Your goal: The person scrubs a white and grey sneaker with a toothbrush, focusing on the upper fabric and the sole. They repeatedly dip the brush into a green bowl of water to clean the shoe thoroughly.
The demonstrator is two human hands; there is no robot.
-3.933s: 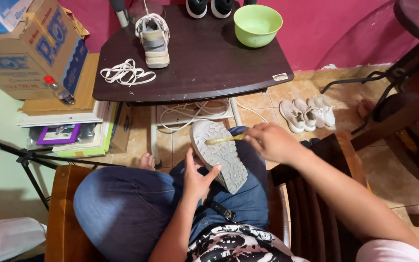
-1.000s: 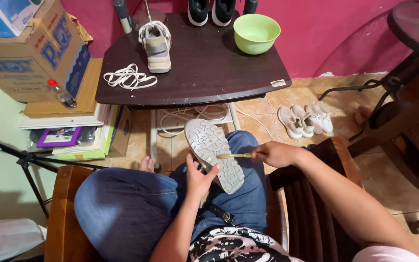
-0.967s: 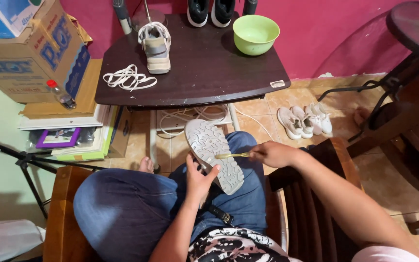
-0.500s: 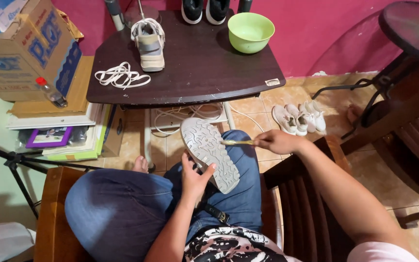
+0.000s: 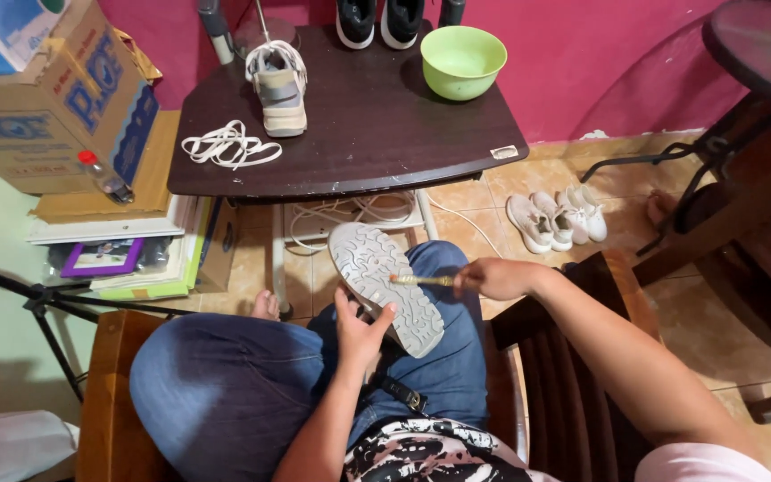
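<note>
Tiled floor (image 5: 671,295), magenta wall behind a dark table (image 5: 359,134). Left hand (image 5: 360,326): fingers wrapped around the sneaker (image 5: 385,286), which rests on the lap, grey sole up, long axis running from the fingers toward the table. Right hand (image 5: 493,278): fingers pinching a small brush (image 5: 421,280), its bristle end on the sole, just beyond the left fingertips. Farther out on the table: green bowl (image 5: 463,61), loose white laces (image 5: 229,145).

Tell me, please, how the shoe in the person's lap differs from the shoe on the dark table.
The lap shoe lies sole up, gripped by the left hand and brushed with a toothbrush; the table shoe stands upright, untouched. White laces lie loose beside the table shoe. Both are light-coloured sneakers.
</note>
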